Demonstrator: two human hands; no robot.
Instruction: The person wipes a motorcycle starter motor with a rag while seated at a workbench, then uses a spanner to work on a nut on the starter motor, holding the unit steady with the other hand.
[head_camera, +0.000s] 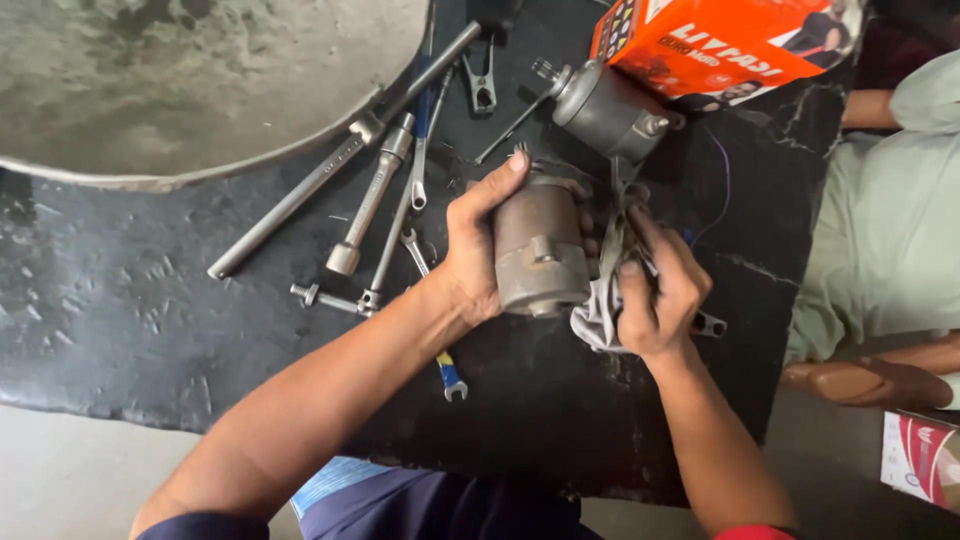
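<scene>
Grey rag is bunched in your right hand against the end of the motor housing your left hand clamps above the black counter; keep that grip firm and wipe in short strokes.

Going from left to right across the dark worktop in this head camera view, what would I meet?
Long socket bar → shorter socket wrench → left hand → rusty metal cylinder housing → grey rag → right hand → another person's pale green garment.
</scene>
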